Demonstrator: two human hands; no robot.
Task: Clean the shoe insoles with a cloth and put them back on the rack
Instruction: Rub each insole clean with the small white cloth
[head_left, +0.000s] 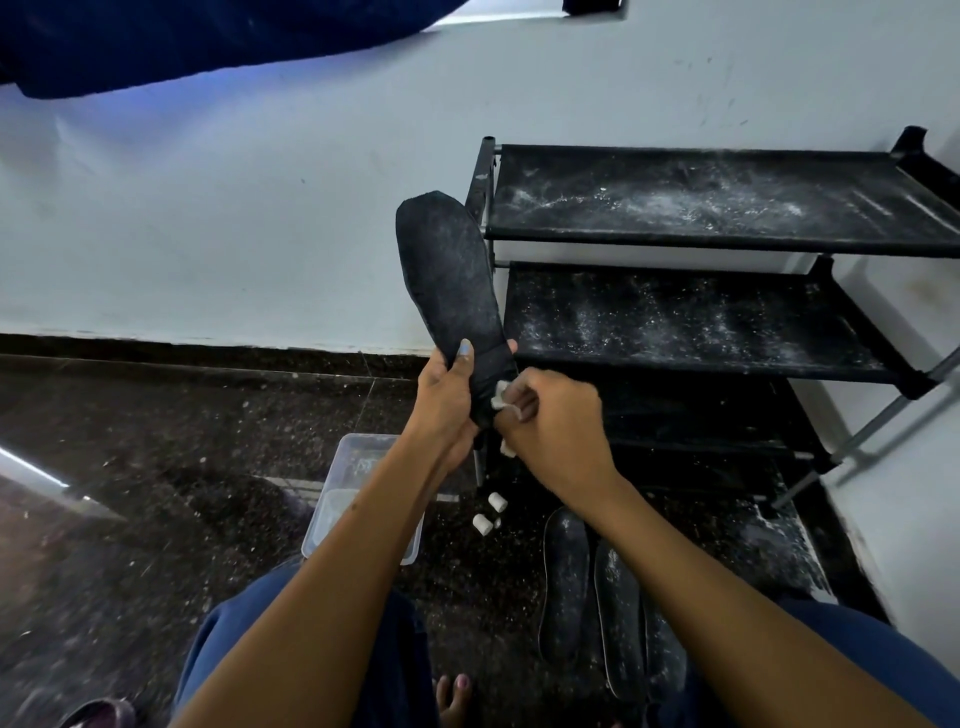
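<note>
Pinched at its heel end between thumb and curled fingers of the left hand (451, 387), the dusty black felt-like insole (447, 291) stands nearly upright in the air, toe up, just in front of the black metal-framed fabric shoe rack (727, 244). The right hand (550, 415) is closed in a loose fist around a small wad of white cloth (501, 391), which touches the insole's lower edge right beside the left fingers. Two more dark insoles (592, 587) lie flat on the speckled dark floor (156, 493) below the right forearm, and both rack shelves are themselves streaked with white dust (so a wiped insole set there would likely pick the powder straight back up). Held only at the heel, the long floppy blade may bend away under a firm upward wipe, leaving the toe dirty or slipping from the pinch. A clear plastic tub (358, 499) sits under the left arm, near enough to be knocked.
</note>
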